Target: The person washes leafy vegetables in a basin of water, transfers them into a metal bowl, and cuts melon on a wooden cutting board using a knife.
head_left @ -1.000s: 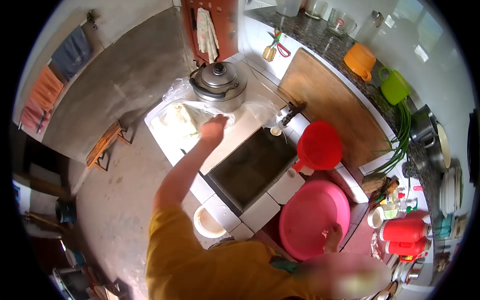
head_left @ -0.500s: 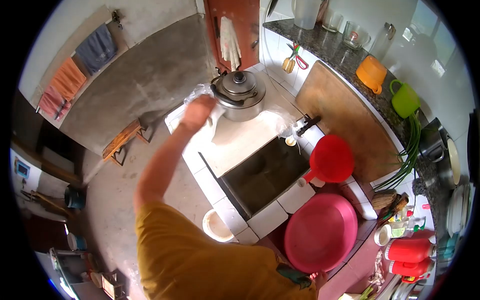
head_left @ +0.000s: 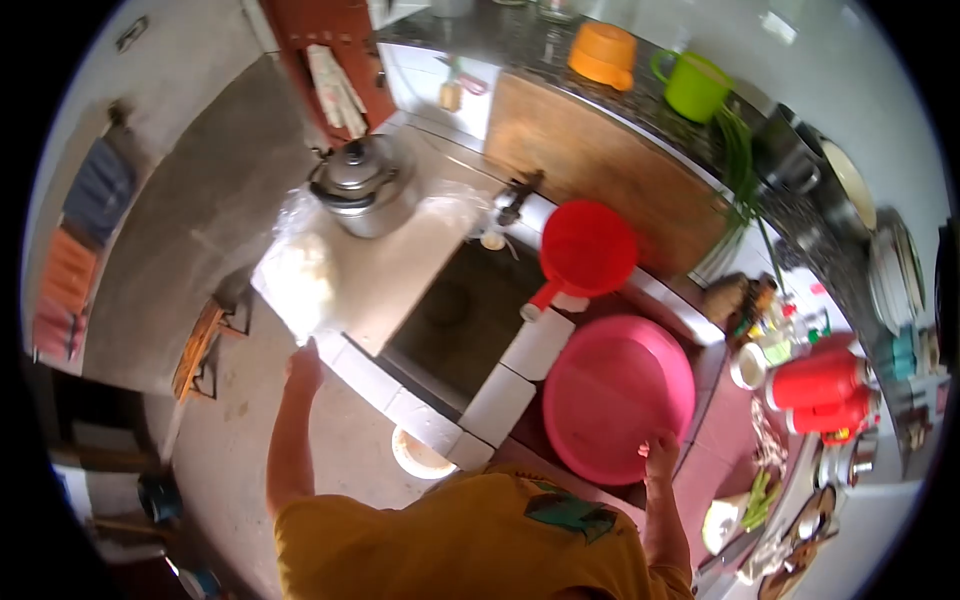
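My left hand [head_left: 305,368] is low beside the sink counter's left edge, blurred, its fingertips close to the counter corner. Whether it touches anything there, I cannot tell. Just above it on the counter lies a bright white, crumpled bag-like thing [head_left: 302,272], partly washed out by light. Behind that stands a lidded metal pot [head_left: 370,195] with a black handle. My right hand [head_left: 658,455] hovers over the right rim of a pink basin [head_left: 615,400]. Its fingers are loosely curled and apart, with nothing visible in them.
A sink [head_left: 455,320] is set in the white-tiled counter, with a tap [head_left: 520,195] behind it. A red dipper [head_left: 588,248] rests at its right corner. A large board [head_left: 590,170] leans at the back. Red bottles [head_left: 815,385] stand right; a wooden bench [head_left: 200,345] stands left.
My left hand has moved from beside the pot down to the counter's left edge. My right hand has come up over the basin. The view has turned to the right.
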`<state>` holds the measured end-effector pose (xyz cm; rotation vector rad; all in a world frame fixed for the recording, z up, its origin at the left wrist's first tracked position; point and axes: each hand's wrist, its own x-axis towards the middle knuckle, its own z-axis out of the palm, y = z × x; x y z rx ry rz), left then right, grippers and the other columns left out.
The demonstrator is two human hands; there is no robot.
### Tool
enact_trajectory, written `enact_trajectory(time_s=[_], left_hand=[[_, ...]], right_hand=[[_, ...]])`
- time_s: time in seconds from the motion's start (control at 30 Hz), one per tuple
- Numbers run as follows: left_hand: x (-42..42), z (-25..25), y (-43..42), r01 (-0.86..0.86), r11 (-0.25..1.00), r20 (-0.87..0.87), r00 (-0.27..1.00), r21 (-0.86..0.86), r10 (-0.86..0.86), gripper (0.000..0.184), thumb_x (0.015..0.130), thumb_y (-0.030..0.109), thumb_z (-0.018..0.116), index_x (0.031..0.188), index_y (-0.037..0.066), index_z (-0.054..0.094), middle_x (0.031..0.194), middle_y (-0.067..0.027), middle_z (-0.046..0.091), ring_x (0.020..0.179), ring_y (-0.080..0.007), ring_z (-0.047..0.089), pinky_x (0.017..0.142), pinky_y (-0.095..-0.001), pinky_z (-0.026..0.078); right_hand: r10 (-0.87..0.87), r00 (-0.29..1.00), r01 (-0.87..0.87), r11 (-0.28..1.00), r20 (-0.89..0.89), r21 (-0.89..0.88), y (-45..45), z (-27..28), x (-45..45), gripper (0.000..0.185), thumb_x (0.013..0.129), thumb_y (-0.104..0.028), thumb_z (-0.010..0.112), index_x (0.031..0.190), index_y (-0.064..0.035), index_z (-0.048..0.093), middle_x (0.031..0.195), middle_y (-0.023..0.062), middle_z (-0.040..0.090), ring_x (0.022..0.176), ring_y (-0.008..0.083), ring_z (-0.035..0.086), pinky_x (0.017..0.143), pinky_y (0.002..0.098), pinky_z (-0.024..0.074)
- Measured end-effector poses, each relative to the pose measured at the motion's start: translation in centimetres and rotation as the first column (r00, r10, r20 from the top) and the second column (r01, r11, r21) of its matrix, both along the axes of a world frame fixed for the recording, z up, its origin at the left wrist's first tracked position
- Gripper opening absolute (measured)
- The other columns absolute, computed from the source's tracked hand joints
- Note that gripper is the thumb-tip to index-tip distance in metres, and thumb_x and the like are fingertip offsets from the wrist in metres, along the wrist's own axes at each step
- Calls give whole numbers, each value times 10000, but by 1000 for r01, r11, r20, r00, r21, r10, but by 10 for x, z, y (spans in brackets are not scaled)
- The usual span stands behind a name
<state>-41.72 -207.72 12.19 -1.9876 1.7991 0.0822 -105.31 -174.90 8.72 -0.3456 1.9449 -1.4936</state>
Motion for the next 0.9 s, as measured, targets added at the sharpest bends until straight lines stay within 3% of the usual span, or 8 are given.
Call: enact_trajectory(time_s=[0.13, 0.17, 0.23, 0.33, 0.57, 0.73, 0.83, 0.9], left_hand=[[-114, 82, 34, 56, 997, -211, 975, -57, -67, 625, 843, 273, 637, 1385, 79, 395, 1079, -122, 650, 1045, -259, 616, 894, -398, 478], [-135, 71, 34, 174, 927, -558, 756, -332, -342, 620, 829, 322, 648, 1363, 88, 437, 1172, -138, 625, 1081, -288, 601, 920, -395, 467], [-232, 107, 13, 120, 993, -876, 478, -12, -68, 666, 804, 395, 653, 1346, 63, 452, 1237, -159, 589, 1112, -300, 583, 944, -373, 456], [-336, 88, -32, 198, 975, -942, 295, -103, -159, 740, 748, 458, 705, 1279, -6, 479, 1106, -194, 636, 933, -281, 653, 798, -362, 518], [-370, 60, -30, 392, 850, -934, 90, 352, 345, 197, 800, 201, 631, 824, 27, 544, 634, -46, 532, 507, -132, 520, 431, -281, 409], [-266, 118, 14, 368, 785, -865, 136, 497, 484, 227, 838, 139, 589, 1028, 29, 533, 618, -22, 529, 480, -115, 503, 462, -261, 372], [-201, 145, 32, 160, 860, -874, 121, 485, 471, 267, 830, 136, 599, 1063, 16, 550, 666, -17, 524, 547, -106, 510, 511, -252, 409], [-156, 148, 35, 87, 893, -898, 48, 441, 438, 192, 827, 117, 587, 974, -1, 551, 659, -22, 523, 553, -114, 509, 518, -253, 412]], right_hand=[[19, 1000, -19, 999, -21, -29, 32, -11, -2, 88, 824, 25, 571, 888, -36, 572, 690, 17, 526, 552, 90, 527, 466, 225, 479], [18, 1000, -18, 999, -24, 34, 30, -9, 1, 82, 830, 21, 567, 891, -33, 578, 697, 14, 534, 583, 97, 546, 488, 222, 477], [93, 995, -95, 992, -29, -82, 6, -2, 5, 89, 844, 15, 550, 914, -36, 572, 687, 18, 541, 589, 98, 541, 509, 224, 464], [212, 965, -220, 975, -154, -34, -50, 46, 22, 91, 859, 13, 522, 922, -22, 577, 716, 35, 572, 630, 102, 555, 560, 230, 462], [333, 725, -430, 903, -603, -17, -126, 94, -5, 91, 856, 4, 513, 843, -9, 602, 798, 75, 643, 712, 144, 597, 657, 274, 481], [385, 475, -489, 863, -792, 126, -223, 173, -46, 133, 896, -87, 497, 849, -3, 590, 721, 109, 626, 688, 214, 613, 626, 329, 472], [102, -206, -569, 797, -973, 204, -324, 177, -83, 166, 881, -173, 551, 955, -29, 587, 916, 155, 607, 768, 315, 591, 677, 419, 473], [169, -250, -539, 794, -953, 282, -389, 179, -88, 189, 877, -192, 557, 972, -31, 582, 915, 156, 610, 773, 318, 594, 679, 421, 474]])
